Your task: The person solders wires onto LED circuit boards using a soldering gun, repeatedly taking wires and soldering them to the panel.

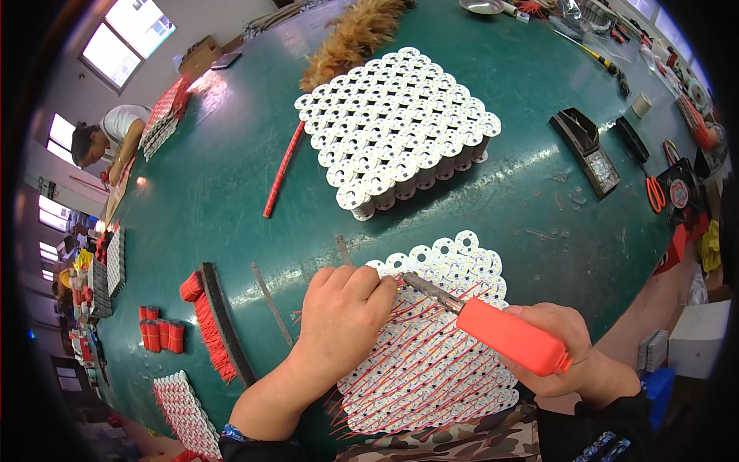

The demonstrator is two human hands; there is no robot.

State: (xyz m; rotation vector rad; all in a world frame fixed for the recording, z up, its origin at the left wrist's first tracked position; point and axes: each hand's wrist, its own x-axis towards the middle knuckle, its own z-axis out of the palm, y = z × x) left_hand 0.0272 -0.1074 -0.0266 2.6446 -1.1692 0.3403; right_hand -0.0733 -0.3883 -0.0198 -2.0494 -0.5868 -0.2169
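Note:
In front of me lies a panel of joined round white circuit boards, with many thin red wires laid slantwise across it. My right hand is wrapped round the red handle of a soldering iron. The iron's metal tip reaches down to the panel's upper left part, close to my left fingertips. My left hand rests over the panel's left edge, fingers closed in a pinch. A bit of red wire shows at its fingertips; the fingers hide the rest of the grip.
Beyond the panel stands a stack of white round-board panels, with a red rod beside it. Left are a black strip with red wires and red wire bundles. A black tray and scissors lie right. Another person works far left.

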